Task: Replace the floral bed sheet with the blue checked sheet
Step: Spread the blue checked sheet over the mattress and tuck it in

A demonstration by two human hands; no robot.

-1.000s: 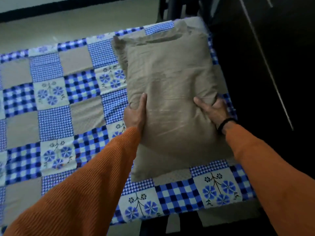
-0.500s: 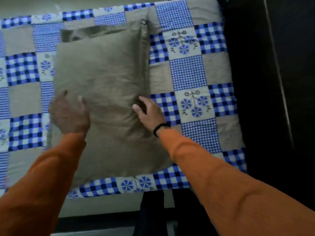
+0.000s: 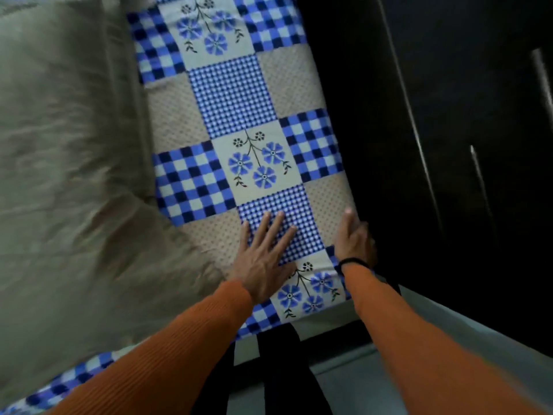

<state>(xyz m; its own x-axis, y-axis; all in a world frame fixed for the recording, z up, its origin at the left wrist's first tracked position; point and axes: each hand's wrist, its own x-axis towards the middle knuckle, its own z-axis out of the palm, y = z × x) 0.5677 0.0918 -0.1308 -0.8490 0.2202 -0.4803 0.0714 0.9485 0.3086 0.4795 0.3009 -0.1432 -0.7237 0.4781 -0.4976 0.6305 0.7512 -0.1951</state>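
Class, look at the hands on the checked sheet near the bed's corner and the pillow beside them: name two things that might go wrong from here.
1. The right hand sits at the edge of the sheet; a tug there might pull the corner loose.
2. The pillow lies on the sheet beside the flat left hand, so smoothing may leave wrinkles trapped under it.

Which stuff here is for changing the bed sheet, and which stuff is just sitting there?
For the job:
- blue checked sheet, spread on the bed
- left hand, flat on the sheet
- right hand, at the sheet's right edge

Just there:
- beige pillow, lying on the sheet to the left
- dark cupboard beside the bed
- black wristband on the right wrist
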